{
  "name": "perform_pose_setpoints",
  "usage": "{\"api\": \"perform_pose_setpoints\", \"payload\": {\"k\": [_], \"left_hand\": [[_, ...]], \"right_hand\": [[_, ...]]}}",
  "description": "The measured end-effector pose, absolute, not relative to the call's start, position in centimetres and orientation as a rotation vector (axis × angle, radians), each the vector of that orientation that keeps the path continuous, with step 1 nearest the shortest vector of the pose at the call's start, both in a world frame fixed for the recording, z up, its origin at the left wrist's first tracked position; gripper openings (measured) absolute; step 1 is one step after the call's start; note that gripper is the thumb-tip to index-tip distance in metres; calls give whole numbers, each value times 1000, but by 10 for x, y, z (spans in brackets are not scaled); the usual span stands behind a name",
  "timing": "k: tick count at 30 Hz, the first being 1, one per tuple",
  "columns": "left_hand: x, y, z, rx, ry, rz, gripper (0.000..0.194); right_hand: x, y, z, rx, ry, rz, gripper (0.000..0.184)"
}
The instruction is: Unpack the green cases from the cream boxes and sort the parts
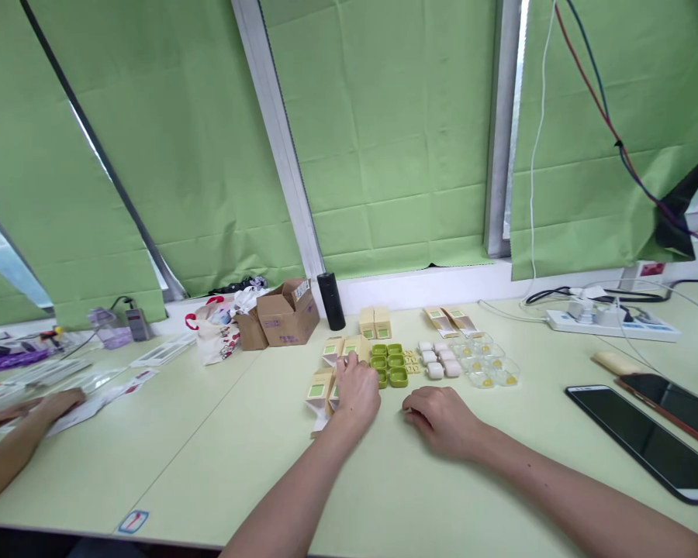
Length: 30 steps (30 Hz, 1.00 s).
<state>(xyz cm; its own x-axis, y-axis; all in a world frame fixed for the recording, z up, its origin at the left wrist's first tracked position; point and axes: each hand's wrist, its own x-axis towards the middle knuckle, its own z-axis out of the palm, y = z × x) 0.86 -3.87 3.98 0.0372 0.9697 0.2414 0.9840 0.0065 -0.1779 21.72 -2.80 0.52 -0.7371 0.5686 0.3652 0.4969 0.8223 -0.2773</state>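
My left hand (357,394) is over a cluster of small beige paper boxes (319,385) with green labels, its fingers curled against one whose flaps stand loose. The hand partly hides that box. To its right are several green square cups (398,377) in rows, then small yellow pieces (412,363). My right hand (442,418) rests on the table in front of these, fingers curled together; what is in them, if anything, is hidden. Beyond it stand white and pale pink blocks (435,371) and clear plastic cups with yellow centres (488,382).
More beige boxes (374,323) and open cartons (452,322) stand farther back. A black cylinder (331,302) and a brown cardboard box (288,314) are by the window. Phones (645,442) and a power strip (610,325) lie right. Another person's hand (61,404) is at left.
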Motion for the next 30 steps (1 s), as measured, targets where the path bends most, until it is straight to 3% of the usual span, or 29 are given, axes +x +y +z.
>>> {"api": "perform_pose_setpoints", "payload": {"k": [7, 13, 19, 26, 30], "left_hand": [[11, -43, 47, -2020, -2019, -118, 18], [5, -52, 78, -1888, -2037, -604, 24], [0, -54, 97, -1736, -2013, -841, 28], [1, -22, 110, -1853, -1923, -761, 33], [-2, 23, 105, -1973, -1930, -532, 42]], "right_hand": [[217, -28, 7, -804, -2588, 215, 18], [218, -29, 9, -811, -2599, 212, 18], [220, -33, 17, -817, -2620, 206, 18], [219, -30, 11, -815, -2638, 215, 17], [219, -29, 10, -814, -2644, 208, 17]]}}
